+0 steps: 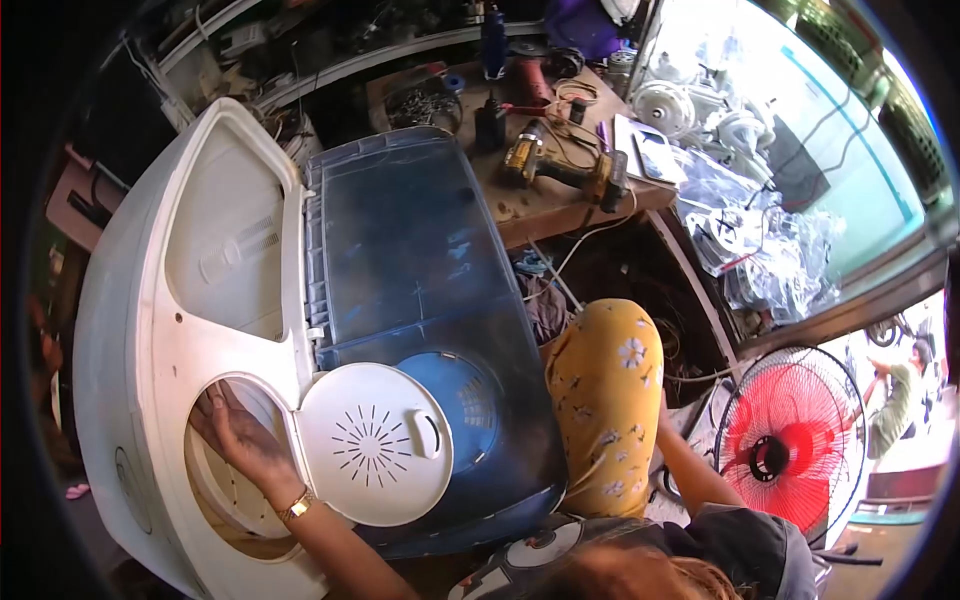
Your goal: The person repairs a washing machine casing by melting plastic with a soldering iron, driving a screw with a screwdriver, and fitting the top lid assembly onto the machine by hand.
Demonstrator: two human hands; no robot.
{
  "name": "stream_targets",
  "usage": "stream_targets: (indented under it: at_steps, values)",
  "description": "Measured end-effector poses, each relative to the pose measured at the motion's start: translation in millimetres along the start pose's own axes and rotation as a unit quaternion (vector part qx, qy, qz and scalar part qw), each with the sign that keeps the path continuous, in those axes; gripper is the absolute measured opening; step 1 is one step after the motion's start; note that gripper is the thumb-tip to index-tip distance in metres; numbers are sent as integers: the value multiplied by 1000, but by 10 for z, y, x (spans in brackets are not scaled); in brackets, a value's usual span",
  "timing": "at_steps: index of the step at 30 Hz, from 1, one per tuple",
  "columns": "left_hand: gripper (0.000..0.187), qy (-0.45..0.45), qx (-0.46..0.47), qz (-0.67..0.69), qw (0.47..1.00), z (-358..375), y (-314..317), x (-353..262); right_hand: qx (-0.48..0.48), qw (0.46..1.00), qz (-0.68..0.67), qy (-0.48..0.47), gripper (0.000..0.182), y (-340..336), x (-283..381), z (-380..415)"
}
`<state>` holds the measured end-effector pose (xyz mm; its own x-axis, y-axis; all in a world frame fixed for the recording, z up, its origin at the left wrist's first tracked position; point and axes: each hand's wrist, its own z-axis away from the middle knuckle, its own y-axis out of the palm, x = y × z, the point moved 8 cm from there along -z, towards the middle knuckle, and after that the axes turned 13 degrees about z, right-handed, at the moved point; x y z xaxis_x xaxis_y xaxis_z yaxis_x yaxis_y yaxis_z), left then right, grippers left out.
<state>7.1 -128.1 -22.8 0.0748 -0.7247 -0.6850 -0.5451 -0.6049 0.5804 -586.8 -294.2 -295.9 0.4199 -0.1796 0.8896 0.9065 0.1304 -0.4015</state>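
Observation:
My left hand (238,432), with a gold watch on its wrist, reaches into the round opening (235,535) of a white twin-tub washing machine (155,330). Its palm faces up and the fingers are stretched out against the far rim; nothing shows in it. A white round lid (375,445) with radial slots stands hinged open beside that opening, over the dark blue translucent cover (400,240). My right forearm (697,465) extends past my knee in yellow flowered cloth (605,410). Behind the knee, the right hand's fingers are hidden.
On a wooden workbench (520,205) lie a yellow cordless drill (565,165), cables and a bowl of screws (425,108). Bagged parts (760,240) are piled at the right. A red-bladed fan (790,440) stands beside me; another person (905,395) is farther off.

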Motion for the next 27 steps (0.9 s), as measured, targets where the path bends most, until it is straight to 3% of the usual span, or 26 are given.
stream_targets:
  at_steps: [3,4,5,7,9,11,12,16,18,20,22,24,27]
  values:
    - [45,-50,-3,-9,999,-7,-44,-59,-49,997,47,45,31,39,-655,384]
    - [45,-65,-5,-10,998,-12,-33,-65,-68,961,269,-10,30,20,-840,440]
    - [57,-71,-2,-48,996,-7,-34,-69,-48,960,274,-1,30,59,-978,483]
    - [53,-80,-15,-47,996,-43,-146,-51,-7,957,290,18,29,92,-1254,569]
    - [42,-84,-36,-32,995,-70,-205,-32,13,961,274,35,30,222,-1986,502]
    - [38,-106,-24,-13,994,-164,-374,30,-10,975,219,38,31,330,-2740,305]
    - [36,-115,-18,-3,993,-202,-415,58,-41,982,181,16,31,308,-2633,177]
    - [34,-119,-27,-17,992,-178,-320,1,-212,967,135,-32,31,-91,-1164,-228]
    - [38,-103,-40,-53,992,-227,-436,65,-277,957,-37,-77,30,-402,-212,-435]
    - [46,-93,-49,-79,991,-226,-452,79,-290,937,-119,-155,32,-637,960,-432]
    - [58,-88,-55,-98,990,-199,-389,59,-249,930,-161,-217,31,-689,1961,-302]
    - [63,-89,-52,-109,989,-148,-294,0,-273,907,-68,-313,30,-589,2708,-63]
    - [60,-88,-27,-128,987,-189,-380,44,-144,881,68,-446,41,-5,3294,310]
